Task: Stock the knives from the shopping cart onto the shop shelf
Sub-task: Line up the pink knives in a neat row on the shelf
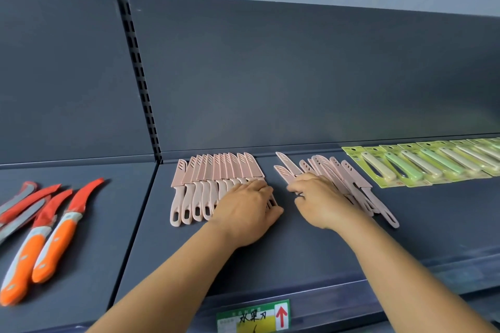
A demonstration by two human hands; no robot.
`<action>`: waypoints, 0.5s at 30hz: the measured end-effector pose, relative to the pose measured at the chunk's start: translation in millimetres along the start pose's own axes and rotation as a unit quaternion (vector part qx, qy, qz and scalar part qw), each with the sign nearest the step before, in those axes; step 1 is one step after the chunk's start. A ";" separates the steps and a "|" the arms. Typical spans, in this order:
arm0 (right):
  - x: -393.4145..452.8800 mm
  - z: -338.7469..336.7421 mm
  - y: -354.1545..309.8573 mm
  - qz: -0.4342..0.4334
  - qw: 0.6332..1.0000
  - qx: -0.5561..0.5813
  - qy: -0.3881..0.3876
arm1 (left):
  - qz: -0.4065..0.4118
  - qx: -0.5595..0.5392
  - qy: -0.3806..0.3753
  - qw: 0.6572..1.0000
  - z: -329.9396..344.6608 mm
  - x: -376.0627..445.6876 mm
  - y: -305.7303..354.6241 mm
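Note:
Several pink sheathed knives (205, 184) lie side by side in a neat row on the dark grey shelf (284, 251), tips toward the back panel. My left hand (247, 211) rests flat on the handles at the right end of that row, fingers together. To the right, a looser fanned pile of pink knives (349, 178) lies askew. My right hand (319, 200) lies palm down on the left part of this pile, fingers bent over the handles of one or two knives. The shopping cart is out of view.
Orange-handled knives with red blade covers (54, 227) lie on the left shelf section. Green carded peelers (422, 165) overlap in a row at the far right. A slotted upright (140, 73) divides the back panels. A green and yellow price label (253, 316) sits on the front rail.

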State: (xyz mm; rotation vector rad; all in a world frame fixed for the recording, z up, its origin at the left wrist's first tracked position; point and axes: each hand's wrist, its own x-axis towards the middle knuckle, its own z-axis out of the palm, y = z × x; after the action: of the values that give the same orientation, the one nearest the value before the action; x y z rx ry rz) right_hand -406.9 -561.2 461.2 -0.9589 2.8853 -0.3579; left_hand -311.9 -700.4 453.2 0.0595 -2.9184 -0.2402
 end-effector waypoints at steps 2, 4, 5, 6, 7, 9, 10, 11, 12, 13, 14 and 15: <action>2.2 0.1 0.9 -0.011 1.000 0.004 0.011 | -0.007 -0.002 0.006 1.000 1.7 -0.7 1.6; 4.3 -0.2 2.0 0.003 1.000 -0.023 0.019 | -0.008 -0.005 0.013 1.000 2.6 -1.8 1.4; 5.6 0.5 1.8 0.008 0.999 -0.031 0.023 | -0.007 -0.007 0.017 1.000 3.1 -2.1 1.0; 7.5 1.6 1.0 0.006 0.999 -0.028 0.029 | -0.006 -0.009 0.020 1.000 3.8 -2.3 0.4; 11.0 3.4 -0.4 -0.002 0.999 -0.021 0.035 | -0.005 -0.012 0.022 1.000 4.5 -2.2 0.1; 20.8 7.1 -4.8 -0.007 0.999 -0.007 0.038 | -0.004 -0.016 0.026 1.000 6.0 -2.3 -0.6; 26.0 7.7 -8.3 0.001 0.999 -0.005 0.040 | -0.004 -0.018 0.029 0.999 6.6 -2.3 -0.9; 31.3 7.8 -11.8 0.008 0.999 -0.005 0.049 | -0.004 -0.021 0.031 0.999 7.1 -2.1 -1.1; 35.8 7.4 -15.8 0.016 0.998 -0.004 0.057 | -0.004 -0.023 0.034 0.999 7.6 -1.8 -1.4; 40.4 7.7 -19.0 0.025 0.998 0.003 0.064 | -0.004 -0.024 0.036 0.999 8.2 -1.4 -1.9; 44.2 7.6 -22.6 0.035 0.997 0.017 0.069 | -0.003 -0.026 0.036 0.999 8.6 -1.2 -2.3; 47.3 7.4 -26.5 0.042 0.996 0.034 0.075 | -0.002 -0.029 0.036 0.999 9.0 -1.1 -2.5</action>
State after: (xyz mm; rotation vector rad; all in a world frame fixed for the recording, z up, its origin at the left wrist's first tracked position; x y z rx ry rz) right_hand -428.4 -611.6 460.5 -0.8306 3.0122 -0.5400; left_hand -312.7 -701.4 443.9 0.0637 -2.8380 -0.3158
